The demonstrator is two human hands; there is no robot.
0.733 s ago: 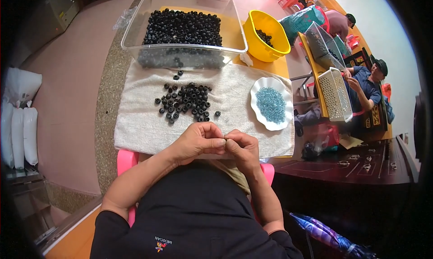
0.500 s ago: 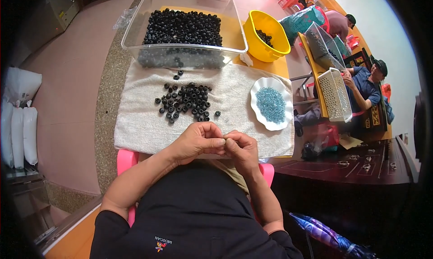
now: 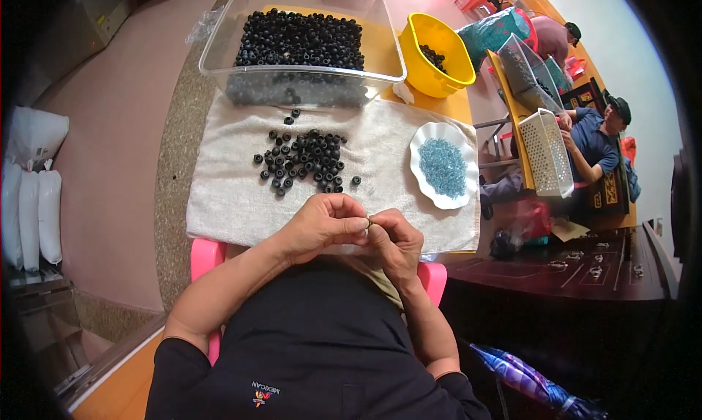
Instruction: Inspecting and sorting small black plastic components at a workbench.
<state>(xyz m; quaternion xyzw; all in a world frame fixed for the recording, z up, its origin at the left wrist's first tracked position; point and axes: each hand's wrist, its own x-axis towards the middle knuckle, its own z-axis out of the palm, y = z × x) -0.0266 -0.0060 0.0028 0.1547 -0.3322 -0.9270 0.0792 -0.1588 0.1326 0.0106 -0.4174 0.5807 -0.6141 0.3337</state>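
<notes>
My left hand (image 3: 322, 228) and my right hand (image 3: 396, 246) meet in front of my body, above the near edge of a white towel (image 3: 227, 197). Both are closed in a pinch, fingertips almost touching. A tiny dark speck shows between them, too small to name. Just beyond my fingers lies a loose pile of round black beads (image 3: 316, 154) with holes, a few strayed apart. On the towel's right side, a white scalloped dish (image 3: 416, 177) holds tiny clear-blue beads (image 3: 442, 168).
A clear plastic bin (image 3: 303, 70) with many black beads stands at the back. Beside it is a yellow tub (image 3: 437, 85) with more dark beads. At the right, a person (image 3: 591, 138) sits by a white perforated basket (image 3: 548, 157). A folded umbrella (image 3: 523, 376) lies lower right.
My hands stay pinched together, the right fingertips shifting slightly right and the dark speck showing more. The whole view has moved a little; the beads and dish stay in place.
</notes>
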